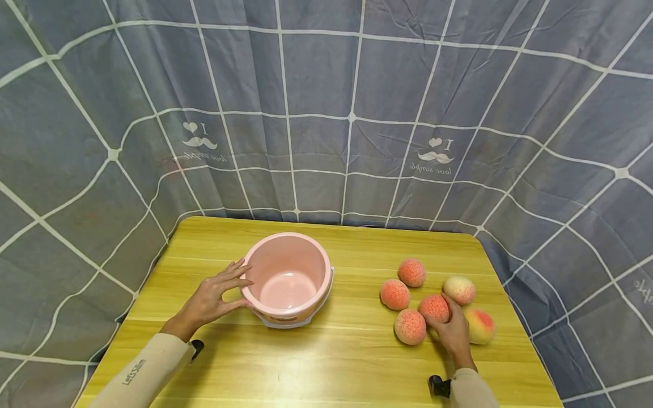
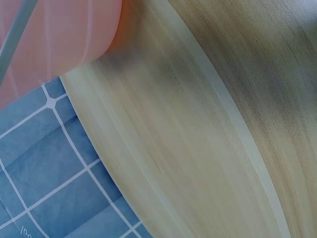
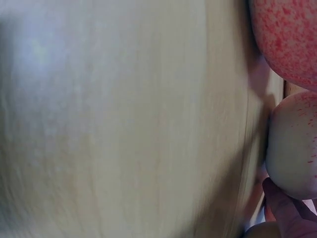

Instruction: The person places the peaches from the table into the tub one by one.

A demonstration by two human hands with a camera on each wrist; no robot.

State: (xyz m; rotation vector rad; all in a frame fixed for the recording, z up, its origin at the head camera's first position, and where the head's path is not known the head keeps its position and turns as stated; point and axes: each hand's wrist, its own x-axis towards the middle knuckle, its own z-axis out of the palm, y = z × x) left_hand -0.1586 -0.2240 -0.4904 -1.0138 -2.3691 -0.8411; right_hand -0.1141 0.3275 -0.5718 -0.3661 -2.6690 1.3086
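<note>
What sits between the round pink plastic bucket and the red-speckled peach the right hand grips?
Head view: bare yellow wood-grain table beside the bucket, then one round red-speckled peach; a second peach sits slightly nearer the camera.

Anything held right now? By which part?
The right hand grips a reddish peach by its sides; the left hand only touches the pink bucket at its rim.

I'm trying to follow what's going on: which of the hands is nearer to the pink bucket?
Left. The left hand touches the pink bucket on its left side; the right hand is away to the bucket's right, holding a reddish peach.
</note>
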